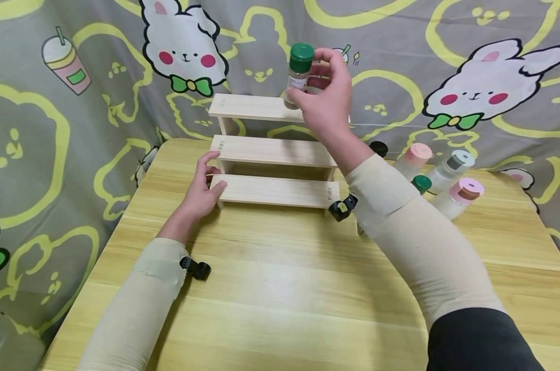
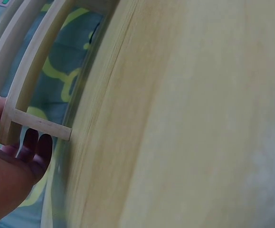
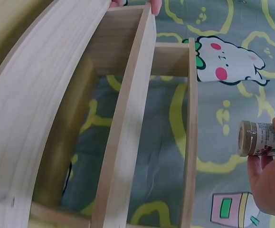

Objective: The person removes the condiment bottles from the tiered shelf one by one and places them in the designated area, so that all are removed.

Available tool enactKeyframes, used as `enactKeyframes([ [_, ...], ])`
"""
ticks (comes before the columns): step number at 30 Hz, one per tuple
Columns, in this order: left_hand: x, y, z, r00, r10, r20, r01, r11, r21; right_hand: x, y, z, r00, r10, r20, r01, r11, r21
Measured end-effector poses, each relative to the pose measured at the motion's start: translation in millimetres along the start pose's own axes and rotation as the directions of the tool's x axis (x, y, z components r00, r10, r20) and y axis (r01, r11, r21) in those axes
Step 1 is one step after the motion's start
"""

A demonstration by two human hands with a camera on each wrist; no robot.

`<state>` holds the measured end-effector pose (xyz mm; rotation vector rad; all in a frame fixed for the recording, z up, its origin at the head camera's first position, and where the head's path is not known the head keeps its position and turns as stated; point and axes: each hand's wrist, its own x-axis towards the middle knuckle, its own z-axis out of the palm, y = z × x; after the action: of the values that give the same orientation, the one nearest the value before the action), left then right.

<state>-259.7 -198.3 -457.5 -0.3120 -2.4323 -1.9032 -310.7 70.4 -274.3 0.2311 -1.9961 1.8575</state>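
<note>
A pale three-tier wooden step rack stands at the back of the table. My left hand grips its left end at the lowest tier, thumb on the board's top; in the left wrist view that hand's fingers curl by the end support. Above the top tier, my right hand holds a small clear spice jar with a green lid, nearly upright, between thumb and fingers. The right wrist view shows the jar's base and printed label, held apart from the rack.
Right of the rack, partly behind my right forearm, stand several jars: a black-lidded one, two pink-lidded jars, a grey-lidded one and a green-lidded one. A patterned curtain hangs behind the wooden table.
</note>
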Motion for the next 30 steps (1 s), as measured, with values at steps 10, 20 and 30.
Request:
enactKeyframes([
  [10, -1.5, 5.3, 1.0, 1.0, -0.011, 0.004, 0.011, 1.0, -0.011, -5.4, -9.3, -28.4, 0.998, -0.053, -0.029, 0.053, 0.999, 0.007],
  [20, -0.6, -0.2, -0.1, 1.0, 0.004, 0.007, -0.004, 1.0, -0.005, -16.3, -6.8, -64.2, 0.997, -0.039, -0.067, 0.039, 0.999, 0.005],
  [30, -1.0, 1.4, -0.3, 1.0, -0.004, 0.013, 0.004, 1.0, 0.013, -38.2, -11.6, -104.7, 0.992, -0.046, -0.115, 0.039, 0.997, -0.065],
])
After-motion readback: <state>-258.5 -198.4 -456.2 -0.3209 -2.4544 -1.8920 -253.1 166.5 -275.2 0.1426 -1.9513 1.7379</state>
